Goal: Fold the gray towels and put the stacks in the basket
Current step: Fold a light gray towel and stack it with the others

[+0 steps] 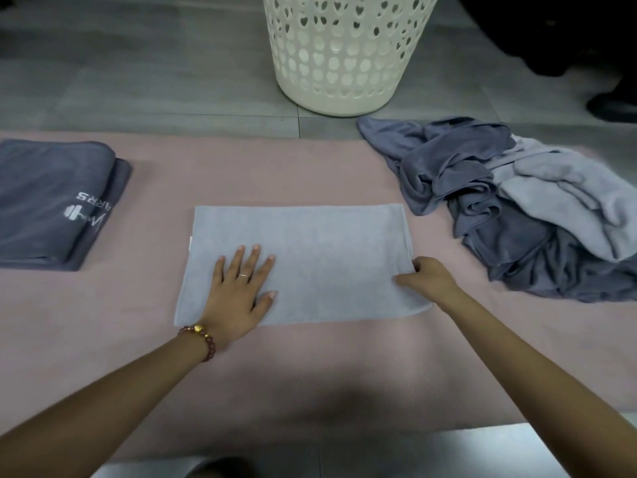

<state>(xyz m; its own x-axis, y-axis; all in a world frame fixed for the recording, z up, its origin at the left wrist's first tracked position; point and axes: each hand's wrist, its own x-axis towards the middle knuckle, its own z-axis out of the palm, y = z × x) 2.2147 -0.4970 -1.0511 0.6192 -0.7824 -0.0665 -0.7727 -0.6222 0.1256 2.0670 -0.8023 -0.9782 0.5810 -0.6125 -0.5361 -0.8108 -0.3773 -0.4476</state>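
Two hands: both are at work on the pale gray towel [327, 257], which lies flat in the centre of the frame.
Left hand [241, 291]: open and flat, fingers spread, palm pressing the left part of the towel; a ring [243, 276] and a beaded bracelet [201, 339] show on it.
Right hand [427, 277]: fingers curled round the towel's right edge near its lower right corner, thumb on top, pinching the cloth.
Towel's place: on the pink mat [275, 167], already a neat rectangle, apart from everything else.
Folded stack [51, 201]: dark gray towels with white lettering, at the left edge of the frame, on the same mat.
Loose heap [517, 208]: dark and pale towels crumpled together at the right, just beyond the right hand.
Basket [344, 63]: white, perforated, standing on the gray floor [138, 81] at upper centre, beyond the mat; its inside is out of view.
Step in hand: probably another fold, right edge carried over toward the left.
Handling: soft, light and limp, with a napped face that should grip the mat and not slide; it will sag wherever it is unsupported.
Where to hold: by the edge or both right corners, so the edge travels straight, with the flat palm as anchor.
Risk: a one-corner lift may skew the fold.
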